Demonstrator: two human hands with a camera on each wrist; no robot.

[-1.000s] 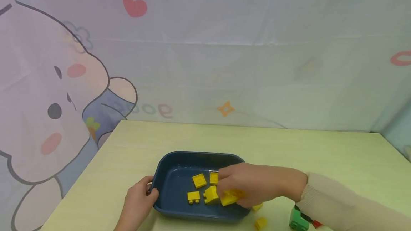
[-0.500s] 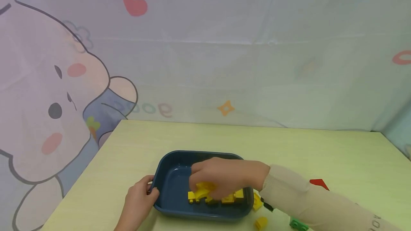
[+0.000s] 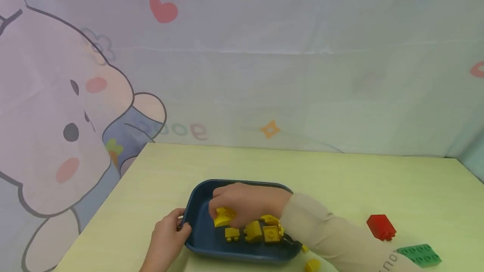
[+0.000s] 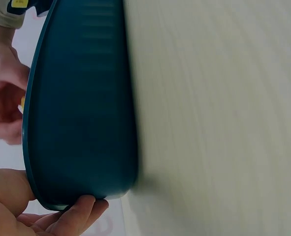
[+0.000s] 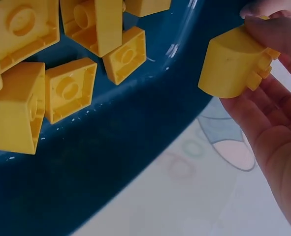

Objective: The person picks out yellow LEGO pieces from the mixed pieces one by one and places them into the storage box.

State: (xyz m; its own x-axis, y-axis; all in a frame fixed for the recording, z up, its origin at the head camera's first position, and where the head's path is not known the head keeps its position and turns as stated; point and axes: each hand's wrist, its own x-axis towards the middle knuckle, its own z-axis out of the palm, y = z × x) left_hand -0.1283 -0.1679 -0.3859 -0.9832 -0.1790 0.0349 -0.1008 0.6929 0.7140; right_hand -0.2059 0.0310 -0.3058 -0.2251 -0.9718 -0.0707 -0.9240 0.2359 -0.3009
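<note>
Yellow curved brick (image 3: 224,216) pinched in my right hand (image 3: 245,202) over the tray (image 3: 198,205); left hand (image 3: 166,238) grips its nine-o'clock rim. Next, release it gently.

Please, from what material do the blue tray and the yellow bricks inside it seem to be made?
Blue tray: probably glossy moulded plastic, though glazed ceramic or enamel cannot be excluded; its inner wall gives bright reflections and its corners are rounded.
Yellow bricks: most likely hard moulded plastic with a smooth, slightly shiny finish; they show crisp edges, hollow undersides with tubes, and moulded studs.
</note>
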